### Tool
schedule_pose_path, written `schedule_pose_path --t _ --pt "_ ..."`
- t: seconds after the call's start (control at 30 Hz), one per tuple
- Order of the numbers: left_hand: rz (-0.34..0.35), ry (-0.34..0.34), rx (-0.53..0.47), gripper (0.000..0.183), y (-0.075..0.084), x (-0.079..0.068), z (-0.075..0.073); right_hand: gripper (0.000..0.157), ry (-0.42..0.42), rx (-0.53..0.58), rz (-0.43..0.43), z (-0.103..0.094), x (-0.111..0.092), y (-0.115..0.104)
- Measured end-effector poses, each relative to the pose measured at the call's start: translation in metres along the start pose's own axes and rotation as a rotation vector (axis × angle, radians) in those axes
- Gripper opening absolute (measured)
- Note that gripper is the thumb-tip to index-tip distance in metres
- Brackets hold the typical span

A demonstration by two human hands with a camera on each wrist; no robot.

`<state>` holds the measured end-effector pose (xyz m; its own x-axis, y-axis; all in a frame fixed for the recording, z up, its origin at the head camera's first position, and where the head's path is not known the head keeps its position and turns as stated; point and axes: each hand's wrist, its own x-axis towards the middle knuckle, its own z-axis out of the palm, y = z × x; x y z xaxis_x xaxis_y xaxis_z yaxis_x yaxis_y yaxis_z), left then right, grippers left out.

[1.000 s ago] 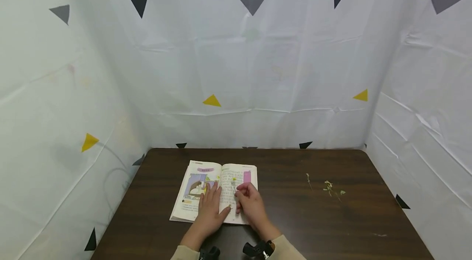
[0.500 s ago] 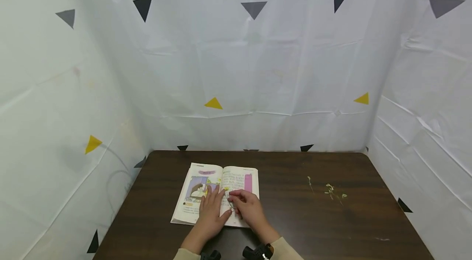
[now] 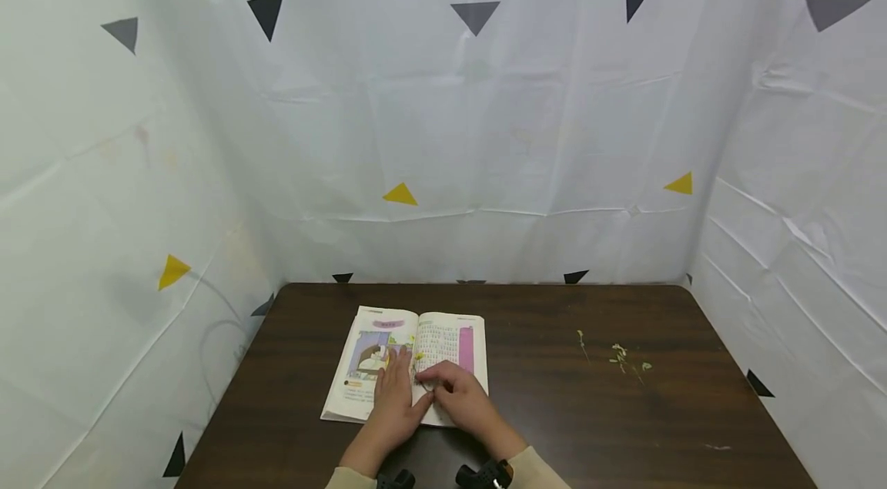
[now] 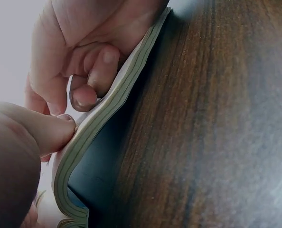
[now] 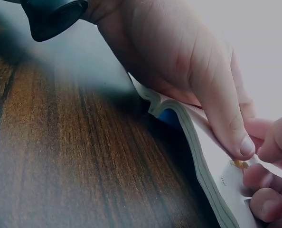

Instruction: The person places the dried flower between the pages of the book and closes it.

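Observation:
An open book [image 3: 343, 396] with a picture on its left page and printed text on its right page lies on the table. My left hand [image 3: 395, 400] rests flat across the middle of the book, its thumb on the right page. Beside it, my right hand [image 3: 466, 401] pinches the thin stem of a flower with a small yellow head [image 3: 419, 357], close to the book's fold. In the left wrist view the right hand's fingers [image 4: 103, 71] are curled low over the page. The left thumb [image 5: 244, 145] presses the page in the right wrist view, near the right fingertips.
On the right of the dark wooden table [image 3: 540, 443] lie a single thin flower sprig [image 3: 583, 344] and a small cluster of sprigs [image 3: 626, 360]. White cloth with triangles [image 3: 527, 135] hangs behind and at both sides.
My right hand has moved left and slightly down over the right page, bringing the flower to the book's fold. The left hand stays in place on the book.

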<state>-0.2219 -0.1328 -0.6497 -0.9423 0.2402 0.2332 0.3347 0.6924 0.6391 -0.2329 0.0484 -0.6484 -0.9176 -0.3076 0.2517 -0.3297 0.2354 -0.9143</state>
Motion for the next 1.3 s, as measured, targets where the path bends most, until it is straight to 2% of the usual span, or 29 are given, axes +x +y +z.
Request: schedule_pose_path --t 0.07,0.17,0.27,0.4,0.53,0.6,0.8,1.03,1.2,1.3 --pt "-0.026 0.013 -0.001 0.090 0.000 0.000 0.000 0.037 -0.020 0.004 -0.007 0.001 0.000 0.000" --pt "-0.039 0.055 -0.007 0.071 -0.001 0.000 0.003 0.037 -0.038 0.007 -0.018 0.001 0.000 0.000" --pt "-0.038 0.086 -0.019 0.054 -0.004 0.000 0.006 0.036 -0.017 0.000 -0.017 0.000 0.000 0.000" --pt "-0.044 0.079 -0.033 0.052 -0.007 0.000 0.008 0.037 0.060 0.022 0.049 -0.002 -0.002 0.001" --pt "-0.058 0.051 -0.031 0.060 -0.006 -0.001 0.005 0.033 0.134 0.114 0.147 -0.002 -0.001 0.002" --pt "-0.072 0.025 -0.021 0.064 -0.004 0.000 0.003 0.028 0.142 0.084 0.148 -0.001 0.000 0.002" --pt "-0.100 -0.034 0.019 0.066 -0.001 0.002 -0.001 0.022 0.131 -0.149 0.027 0.004 0.001 0.000" --pt "-0.101 -0.022 0.028 0.057 -0.001 0.002 0.000 0.028 0.116 -0.170 0.018 0.004 0.002 -0.001" --pt "-0.086 -0.014 0.027 0.046 -0.002 0.001 0.001 0.040 0.122 -0.267 -0.023 0.007 0.002 -0.001" --pt "-0.086 -0.017 0.024 0.045 -0.002 0.001 0.001 0.045 0.110 -0.302 -0.003 0.008 0.003 -0.002"
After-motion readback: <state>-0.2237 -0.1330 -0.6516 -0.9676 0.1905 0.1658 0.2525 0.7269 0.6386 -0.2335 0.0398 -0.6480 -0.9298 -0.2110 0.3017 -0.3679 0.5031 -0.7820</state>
